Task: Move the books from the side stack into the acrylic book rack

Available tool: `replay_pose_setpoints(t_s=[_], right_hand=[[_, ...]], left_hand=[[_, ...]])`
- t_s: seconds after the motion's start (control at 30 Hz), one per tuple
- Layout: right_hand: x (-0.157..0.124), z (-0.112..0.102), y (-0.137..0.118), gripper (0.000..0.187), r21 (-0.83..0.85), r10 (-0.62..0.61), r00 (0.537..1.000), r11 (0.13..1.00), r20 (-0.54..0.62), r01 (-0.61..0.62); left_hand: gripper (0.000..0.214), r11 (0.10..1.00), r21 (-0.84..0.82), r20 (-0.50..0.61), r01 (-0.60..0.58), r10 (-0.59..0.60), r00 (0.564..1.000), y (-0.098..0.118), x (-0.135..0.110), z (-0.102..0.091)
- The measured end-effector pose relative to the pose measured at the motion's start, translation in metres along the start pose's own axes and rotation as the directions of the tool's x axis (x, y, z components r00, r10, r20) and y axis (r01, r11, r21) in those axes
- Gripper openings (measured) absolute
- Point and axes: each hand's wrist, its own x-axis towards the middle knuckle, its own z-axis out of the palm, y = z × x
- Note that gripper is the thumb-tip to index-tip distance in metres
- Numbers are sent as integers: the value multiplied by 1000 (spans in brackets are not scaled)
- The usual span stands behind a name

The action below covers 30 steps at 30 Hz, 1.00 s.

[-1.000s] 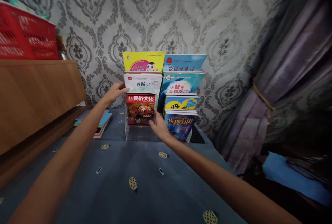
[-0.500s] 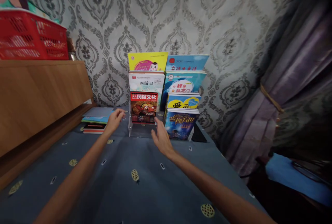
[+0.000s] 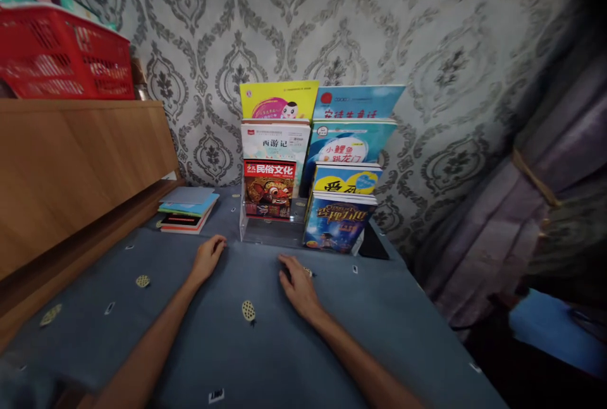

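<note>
Books are being set out in a clear rack (image 3: 271, 231) on the cloth-covered bench (image 3: 227, 358), and the step in hand appears to be a pause between adjustments, with both hands drawn low in front of the rack. By the left hand (image 3: 208, 258) nothing is seen to be held; its fingers are loosely curled, and whether the thumb meets them cannot be made out. In the right hand (image 3: 300, 284) the grip stands apart, with thumb and forefinger parted and nothing between them.

Two columns of books are borne side by side, stepped in tiers. In the left column a red-topped book (image 3: 270, 191) is placed foremost, in front of a white book (image 3: 272, 143), with a yellow book (image 3: 279, 96) behind. In the right column a dark blue book (image 3: 339, 225) is stood lowest, below a yellow-and-blue book (image 3: 348, 179), a teal book (image 3: 355, 140) and a light blue book (image 3: 363, 99). The covers are faced forward. A small pile of books (image 3: 187, 207) is left lying flat beside the rack, near the left hand.

If more books are to be added, the pile must be reached by the left hand, the top one lifted by its edge and turned upright, face out. The rack should be steadied meanwhile, since the front books could be nudged askew.
</note>
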Motion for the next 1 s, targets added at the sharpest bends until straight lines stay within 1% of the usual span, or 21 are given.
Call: replay_pose_setpoints(t_s=[0.1,0.17,0.23,0.33,0.47,0.53,0.6,0.73,0.83,1.0], right_hand=[[-1,1,-3,40,-21,-7,1000,1000,-11,7],[-1,2,-4,39,-29,-11,1000,1000,-9,11],[-2,3,-4,37,-35,-18,1000,999,-8,17],[-3,3,-4,36,-44,-26,1000,999,-9,25],[-3,1,-7,34,-51,-25,1000,998,-1,25],[-2,-1,-11,34,-50,-19,1000,999,13,20],[-2,-3,-14,34,-44,-16,1000,999,25,17],[-2,-5,-17,33,-46,-5,1000,999,17,5],[-2,-5,-17,32,-50,-7,1000,999,14,7],[-1,-5,-17,30,-41,-2,1000,999,21,3]], left_hand=[[25,975,210,-37,-65,75,997,-3,0,0],[24,948,313,-74,-58,85,994,-6,4,-4],[26,912,410,-113,-18,71,991,-9,15,-13],[31,855,513,-167,71,18,986,-13,41,-31],[38,777,605,-208,174,-57,976,-19,86,-53],[41,743,639,-196,201,-95,976,-22,106,-57],[43,723,656,-174,217,-135,975,-27,123,-56],[46,693,671,-128,263,-241,962,-39,144,-50],[45,680,684,-78,266,-294,953,-46,151,-50],[47,671,713,-3,203,-287,958,-53,145,-59]])
